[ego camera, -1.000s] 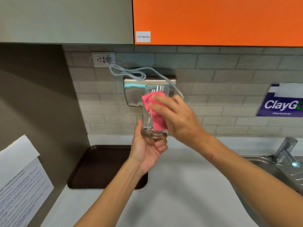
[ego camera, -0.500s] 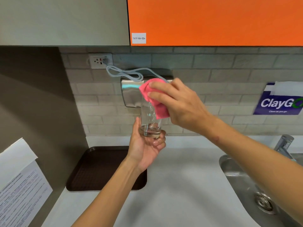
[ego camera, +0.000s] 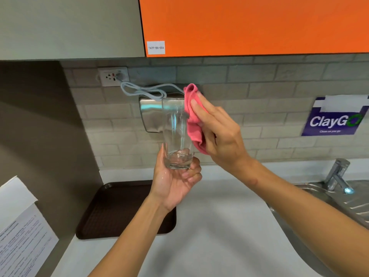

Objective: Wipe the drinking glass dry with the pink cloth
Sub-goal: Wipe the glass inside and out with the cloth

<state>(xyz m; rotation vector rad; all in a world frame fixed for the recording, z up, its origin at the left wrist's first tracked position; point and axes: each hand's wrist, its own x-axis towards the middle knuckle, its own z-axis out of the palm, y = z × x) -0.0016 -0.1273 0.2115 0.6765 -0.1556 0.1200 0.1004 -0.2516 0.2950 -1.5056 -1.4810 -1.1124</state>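
Observation:
A tall clear drinking glass (ego camera: 175, 132) stands upright in the air above the counter, its thick base gripped by the fingers of my left hand (ego camera: 175, 182), which looks wet. My right hand (ego camera: 217, 132) holds a bunched pink cloth (ego camera: 193, 118) flat against the glass's right outer side, from the rim down to about mid height. The cloth's top fold pokes above the rim. The glass looks empty.
A dark brown tray (ego camera: 119, 210) lies on the white counter (ego camera: 209, 236) below left. A steel sink (ego camera: 339, 206) and tap (ego camera: 337, 174) sit at the right. A metal wall unit (ego camera: 149, 112) with a looped cable (ego camera: 139, 90) hangs behind the glass. Papers (ego camera: 22, 232) are at the left.
The cloth and my right hand have slid from the glass's front and rim round to its right side. My left hand keeps the base gripped.

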